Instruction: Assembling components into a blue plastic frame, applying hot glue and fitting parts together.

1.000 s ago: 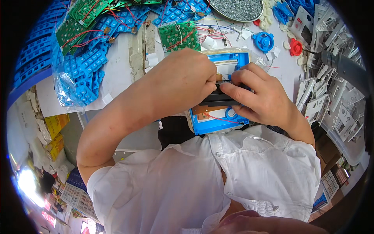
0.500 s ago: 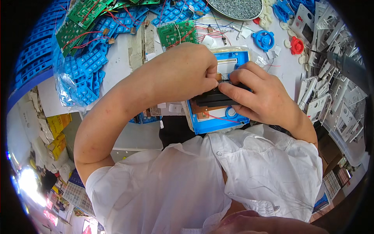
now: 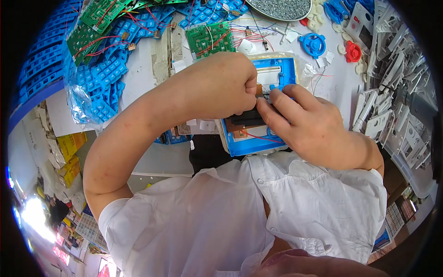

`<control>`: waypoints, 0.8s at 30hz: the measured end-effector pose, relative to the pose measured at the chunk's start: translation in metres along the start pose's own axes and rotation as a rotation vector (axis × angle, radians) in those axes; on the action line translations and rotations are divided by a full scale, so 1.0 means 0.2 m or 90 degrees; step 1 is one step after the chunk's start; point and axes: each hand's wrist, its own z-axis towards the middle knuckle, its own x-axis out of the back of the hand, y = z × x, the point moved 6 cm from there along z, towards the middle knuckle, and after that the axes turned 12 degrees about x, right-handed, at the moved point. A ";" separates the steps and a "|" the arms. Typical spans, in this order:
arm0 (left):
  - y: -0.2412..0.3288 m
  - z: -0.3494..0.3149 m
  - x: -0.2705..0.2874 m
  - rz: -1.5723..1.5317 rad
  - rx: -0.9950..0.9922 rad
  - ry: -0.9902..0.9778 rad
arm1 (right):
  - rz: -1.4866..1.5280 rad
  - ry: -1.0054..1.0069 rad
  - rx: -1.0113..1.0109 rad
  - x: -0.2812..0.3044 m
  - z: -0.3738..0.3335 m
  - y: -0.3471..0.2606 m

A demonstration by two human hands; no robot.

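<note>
A blue plastic casing [image 3: 237, 148] lies at the table's near edge. Inside it are a brown circuit board [image 3: 234, 125], a red wire [image 3: 263, 138] and a black bar-shaped part [image 3: 247, 118] across the middle. My left hand [image 3: 226, 83] reaches over the casing from the left, closed, its fingers curled at the black part; whatever they hold is hidden. From the right comes my right hand [image 3: 307, 120], thumb and fingers bent together at the same spot beside the left fingertips. What it pinches is too small to tell.
Blue keypads [image 3: 104, 76] and green circuit boards [image 3: 210, 39] with red wires lie at the left and back. A round tray of screws [image 3: 281, 9] stands behind. Blue [image 3: 312, 45] and red [image 3: 353, 52] round plastic parts sit back right, beside piled white plastic pieces [image 3: 378, 122].
My right hand has shifted slightly, with its thumb and fingers drawn closer to the left hand over the black part. The left hand has barely moved.
</note>
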 end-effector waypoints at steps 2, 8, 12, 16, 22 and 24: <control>0.01 0.01 0.00 0.017 0.016 -0.008 | -0.009 -0.011 -0.005 0.01 0.01 0.00; -0.02 0.03 -0.01 -0.001 0.061 -0.063 | 0.053 -0.025 -0.015 0.00 0.02 0.02; -0.01 0.02 0.01 -0.003 0.054 -0.081 | 0.099 0.067 -0.048 -0.03 -0.02 0.06; 0.00 -0.02 0.02 -0.041 0.054 -0.091 | 0.158 0.127 -0.085 -0.03 -0.05 0.08; -0.03 0.00 0.00 -0.042 0.017 -0.047 | 0.171 0.134 -0.097 -0.03 -0.05 0.08; -0.02 0.00 0.00 -0.037 0.003 -0.032 | 0.162 0.121 -0.087 -0.03 -0.05 0.08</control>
